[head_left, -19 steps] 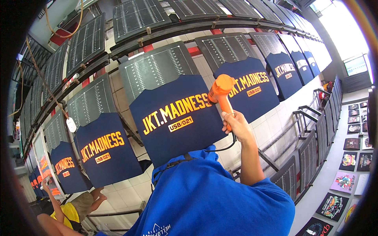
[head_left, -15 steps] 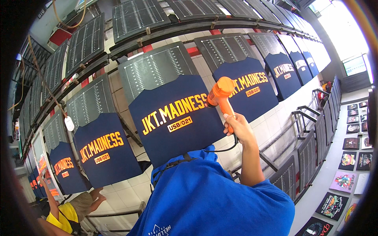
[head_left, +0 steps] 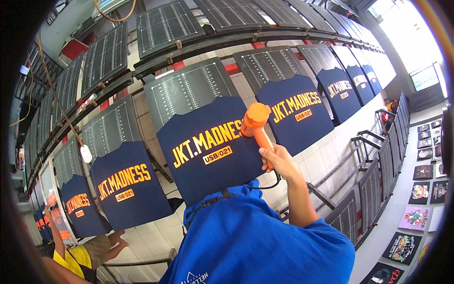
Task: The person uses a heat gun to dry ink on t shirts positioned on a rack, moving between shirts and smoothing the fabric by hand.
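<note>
My right hand (head_left: 278, 162) is wrapped round the handle of an orange hot-air gun (head_left: 257, 124), whose nozzle points left. It hovers over the right end of the orange lettering on a navy fabric panel (head_left: 189, 177). That panel lies flat on a black platen (head_left: 187, 90) with white scale marks. A dark cord (head_left: 270, 187) runs from the handle down toward my blue shirt. The gun covers the last letter of the print. My left hand is out of view.
Similar printed navy panels lie on platens to the left (head_left: 130, 194) and right (head_left: 298, 128). A hanging tag (head_left: 86, 154) dangles at left. Another person in a yellow top (head_left: 78, 258) works at a framed screen (head_left: 59, 203) lower left. Metal rails and racked platens (head_left: 371, 189) stand right.
The hot-air gun and my right hand have moved left and slightly down over the panel, uncovering the lettering on the panel to the right. The view has shifted slightly.
</note>
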Tool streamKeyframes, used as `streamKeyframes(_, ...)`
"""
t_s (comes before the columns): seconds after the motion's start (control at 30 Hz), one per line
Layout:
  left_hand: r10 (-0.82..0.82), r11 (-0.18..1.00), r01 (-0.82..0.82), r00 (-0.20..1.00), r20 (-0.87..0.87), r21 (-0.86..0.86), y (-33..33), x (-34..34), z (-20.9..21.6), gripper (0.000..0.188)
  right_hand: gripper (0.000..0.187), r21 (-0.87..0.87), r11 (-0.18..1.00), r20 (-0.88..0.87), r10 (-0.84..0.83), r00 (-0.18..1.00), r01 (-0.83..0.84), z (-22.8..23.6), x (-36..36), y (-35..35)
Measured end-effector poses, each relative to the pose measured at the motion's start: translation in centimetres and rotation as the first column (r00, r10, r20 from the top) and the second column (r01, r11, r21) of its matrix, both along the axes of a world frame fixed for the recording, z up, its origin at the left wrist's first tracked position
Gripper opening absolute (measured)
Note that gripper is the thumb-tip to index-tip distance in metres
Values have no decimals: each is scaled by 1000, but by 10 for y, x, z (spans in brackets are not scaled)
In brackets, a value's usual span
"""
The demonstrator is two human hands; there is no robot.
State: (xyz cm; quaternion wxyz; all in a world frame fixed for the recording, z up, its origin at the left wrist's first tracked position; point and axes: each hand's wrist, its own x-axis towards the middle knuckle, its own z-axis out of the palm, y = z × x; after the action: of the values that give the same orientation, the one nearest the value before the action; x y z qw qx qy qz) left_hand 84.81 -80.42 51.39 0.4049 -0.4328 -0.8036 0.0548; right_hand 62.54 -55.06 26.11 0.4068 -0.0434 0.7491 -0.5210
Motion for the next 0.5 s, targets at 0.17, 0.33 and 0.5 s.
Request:
streamKeyframes(0.17,0,1000,0,1000,-8,4,1,4,-3,47,32,22,1000,-14,20,1000,-19,0,-1,-1)
streamKeyframes(0.33,11,1000,-11,1000,-6,8,5,6,1,47,32,-4,1000,-35,7,999,-7,-1,-6,-11)
streamKeyframes(0.5,29,999,-27,998,-57,39,0,13,2,48,33,-3,1000,-19,9,1000,-9,1,-15,-24)
